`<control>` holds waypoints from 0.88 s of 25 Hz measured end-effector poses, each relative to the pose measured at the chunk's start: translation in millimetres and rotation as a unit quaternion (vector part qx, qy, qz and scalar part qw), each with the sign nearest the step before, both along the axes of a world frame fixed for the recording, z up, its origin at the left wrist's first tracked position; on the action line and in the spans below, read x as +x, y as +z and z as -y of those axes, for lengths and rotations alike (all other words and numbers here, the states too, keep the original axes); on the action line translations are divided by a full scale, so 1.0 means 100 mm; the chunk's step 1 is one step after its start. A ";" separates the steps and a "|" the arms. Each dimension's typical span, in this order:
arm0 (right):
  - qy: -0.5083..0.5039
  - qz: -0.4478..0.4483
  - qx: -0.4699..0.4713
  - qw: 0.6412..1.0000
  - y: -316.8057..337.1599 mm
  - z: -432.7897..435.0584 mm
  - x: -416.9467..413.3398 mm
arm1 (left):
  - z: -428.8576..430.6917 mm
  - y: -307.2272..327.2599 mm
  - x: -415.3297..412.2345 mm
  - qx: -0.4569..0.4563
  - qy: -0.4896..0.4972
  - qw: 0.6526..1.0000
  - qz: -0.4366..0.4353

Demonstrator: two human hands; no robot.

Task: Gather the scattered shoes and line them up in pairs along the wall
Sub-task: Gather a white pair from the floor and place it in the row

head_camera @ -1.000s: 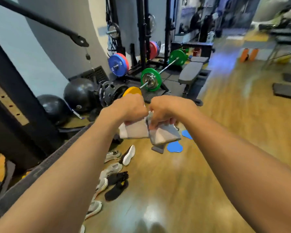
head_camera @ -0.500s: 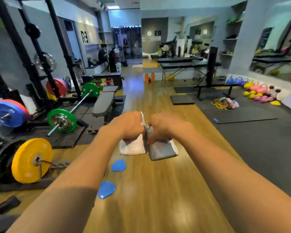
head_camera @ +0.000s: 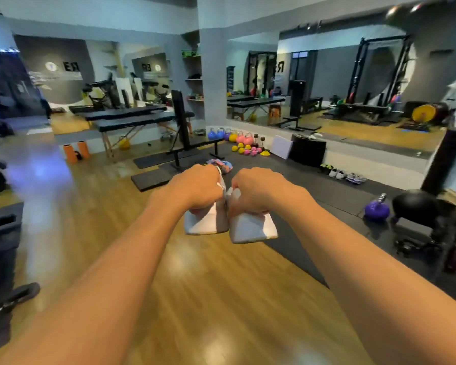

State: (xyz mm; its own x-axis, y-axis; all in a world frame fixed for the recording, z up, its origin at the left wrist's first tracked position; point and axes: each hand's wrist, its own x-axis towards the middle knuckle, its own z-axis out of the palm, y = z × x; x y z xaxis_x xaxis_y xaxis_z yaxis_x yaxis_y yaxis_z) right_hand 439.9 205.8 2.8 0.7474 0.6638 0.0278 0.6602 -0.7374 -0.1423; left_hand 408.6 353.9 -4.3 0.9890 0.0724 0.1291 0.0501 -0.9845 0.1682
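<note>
White shoes (head_camera: 206, 223) hang from left hand (head_camera: 198, 185), right hand (head_camera: 258, 192).

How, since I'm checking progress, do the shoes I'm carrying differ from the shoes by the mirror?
The carried shoes hang in the air, one gripped by the left hand, one by the right hand; the mirror shoes stand untouched on the black mat. The carried shoes are mid-room; the mirror shoes line the wall. Both sets look mostly pale.
</note>
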 end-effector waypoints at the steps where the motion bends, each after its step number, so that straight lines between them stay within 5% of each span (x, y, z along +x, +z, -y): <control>1: -0.027 -0.005 0.005 1.000 -0.02 0.08 0.22 | 0.06 -0.03 0.32 -0.001 -0.028 1.000 0.000; 12: -0.195 -0.061 0.008 0.979 -0.46 1.06 3.31 | 0.96 -0.51 3.81 -0.041 -0.168 0.982 -0.077; 22: -0.264 -0.036 0.033 0.963 -0.68 1.50 6.19 | 1.24 -0.68 6.74 -0.051 -0.241 0.968 -0.040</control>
